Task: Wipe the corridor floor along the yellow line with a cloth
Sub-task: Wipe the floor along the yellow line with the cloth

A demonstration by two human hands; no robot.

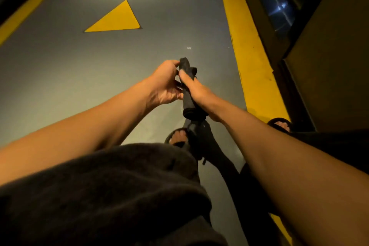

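A dark rolled-up cloth (189,106) is held in the air above the grey corridor floor (99,66), with a loose end hanging down towards my feet. My right hand (197,92) is closed around the roll from the right. My left hand (166,84) touches its upper end from the left, fingertips pinching the top. The yellow line (249,62) runs along the right side of the floor, just right of my hands, beside a dark wall base.
A yellow triangle (117,19) is painted on the floor ahead. A second yellow line (26,10) borders the left side. My feet in dark sandals (178,138) stand below the cloth; the right foot (280,124) rests by the yellow line. A wall with a dark glass panel (279,6) rises at right.
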